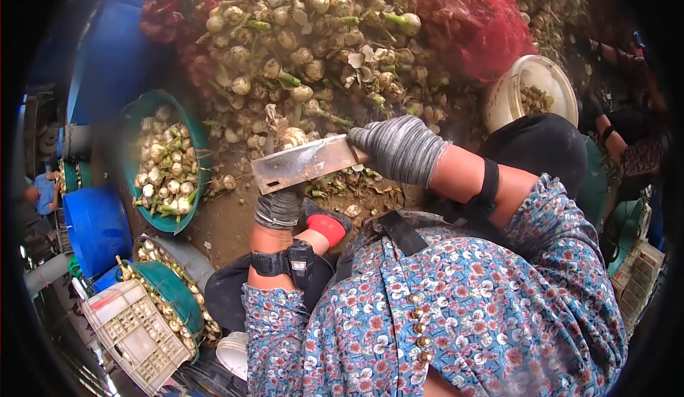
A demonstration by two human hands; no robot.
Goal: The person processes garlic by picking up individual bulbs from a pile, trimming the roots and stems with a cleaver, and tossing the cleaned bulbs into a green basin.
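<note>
My right hand (399,147), in a grey knitted glove, grips the handle of a cleaver (310,163). The broad metal blade reaches left across my left hand, with a hole near its far corner. My left hand (278,208) wears the same kind of glove; the blade covers most of its fingers. Just past the blade's upper edge, a pale bulb (293,138) with a dry, stringy top appears held at my left fingertips. Beyond both hands lies a large heap of garlic-like bulbs (313,55), many with green stems.
At left stands a green tub (201,183) of trimmed bulbs, near a blue tub (96,229) and a white crate (135,333). A white bucket (499,105) and red mesh sack (467,26) are at upper right. Another person's arm (609,133) shows at far right.
</note>
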